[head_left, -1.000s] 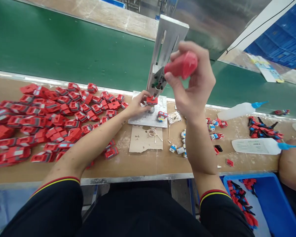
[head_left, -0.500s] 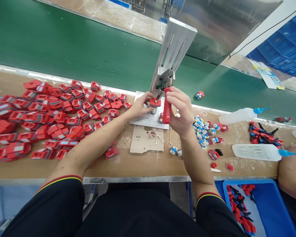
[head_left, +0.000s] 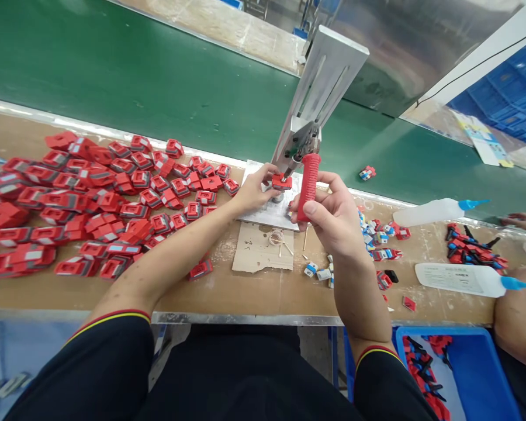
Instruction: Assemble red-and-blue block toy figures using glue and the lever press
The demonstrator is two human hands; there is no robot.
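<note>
My left hand (head_left: 259, 188) pinches a small red toy part (head_left: 282, 182) at the metal fixture. The tip of a toggle clamp (head_left: 304, 143) points down onto that part. My right hand (head_left: 333, 213) is closed around the clamp's red ribbed handle (head_left: 309, 190), thumb across its lower end, fingertips showing past its left side. The clamp is mounted on an upright slotted metal bracket (head_left: 328, 64). Below lies a metal base plate (head_left: 251, 215), partly covered by my hands. Just behind my right fingertips, a small piece is mostly hidden.
Many red and grey toy parts (head_left: 92, 204) are heaped left. Blue-and-white pieces (head_left: 310, 269), two squeeze bottles (head_left: 458, 279) and red-black assemblies (head_left: 473, 248) lie right. Cardboard (head_left: 256, 254) is in front. Behind runs a green conveyor (head_left: 158, 76). A co-worker's arm (head_left: 515, 310) is beside a blue bin (head_left: 477, 362).
The clamp handle stands nearly where it was, but my right hand has shifted its grip lower, with the thumb now across the front. My left hand still holds the red part. The view has shifted slightly.
</note>
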